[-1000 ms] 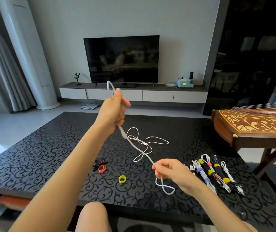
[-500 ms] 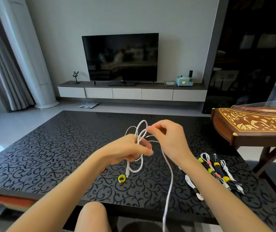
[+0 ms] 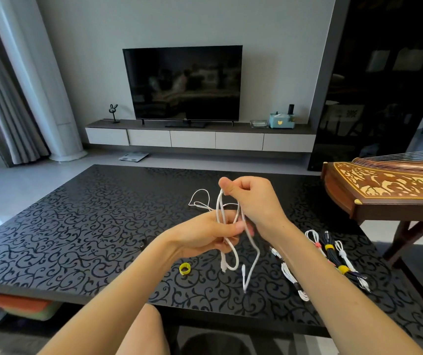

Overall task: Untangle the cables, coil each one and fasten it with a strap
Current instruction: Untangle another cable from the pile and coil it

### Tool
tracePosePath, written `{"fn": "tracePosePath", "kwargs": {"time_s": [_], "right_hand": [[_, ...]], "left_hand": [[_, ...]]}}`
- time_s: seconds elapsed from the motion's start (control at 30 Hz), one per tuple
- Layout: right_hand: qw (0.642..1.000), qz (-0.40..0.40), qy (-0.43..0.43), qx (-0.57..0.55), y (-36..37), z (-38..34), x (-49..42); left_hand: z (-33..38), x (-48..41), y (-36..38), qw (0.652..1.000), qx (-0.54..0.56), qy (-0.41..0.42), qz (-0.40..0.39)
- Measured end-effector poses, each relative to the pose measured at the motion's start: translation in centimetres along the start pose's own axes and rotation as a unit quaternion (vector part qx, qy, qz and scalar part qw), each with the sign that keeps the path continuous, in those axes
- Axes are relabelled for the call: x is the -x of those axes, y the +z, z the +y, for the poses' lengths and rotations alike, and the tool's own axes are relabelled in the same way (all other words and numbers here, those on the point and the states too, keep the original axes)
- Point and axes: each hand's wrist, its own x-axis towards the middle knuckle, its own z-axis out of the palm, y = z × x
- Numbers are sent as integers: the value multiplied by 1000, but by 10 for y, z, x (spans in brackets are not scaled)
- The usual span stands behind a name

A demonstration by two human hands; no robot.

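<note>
Coiling | white cable (image 3: 227,242) above table (image 3: 77,226) | left hand (image 3: 205,235) grips loops, right hand (image 3: 252,198) pinches top bend | light, limp, springy (loose tail dangles); hold mid-bundle for strap (image 3: 184,268)

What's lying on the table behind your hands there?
A thin white wire lies in loose loops on the black table. The left hand and right hand, both gripping the thicker white cable, cover the rest of it.
</note>
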Motion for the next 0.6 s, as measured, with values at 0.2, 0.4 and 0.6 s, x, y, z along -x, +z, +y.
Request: {"fn": "tracePosePath", "kwargs": {"time_s": [0.2, 0.4, 0.6], "right_hand": [[995, -17, 82, -53, -12, 7, -7], [981, -27, 88, -173, -10, 35, 0], [890, -217, 220, -335, 9, 64, 44]], "left_hand": [[-1, -7, 7, 997, 49, 4, 53], [-2, -8, 17, 987, 102, 26, 124], [14, -27, 8, 889, 316, 135, 301]]}}
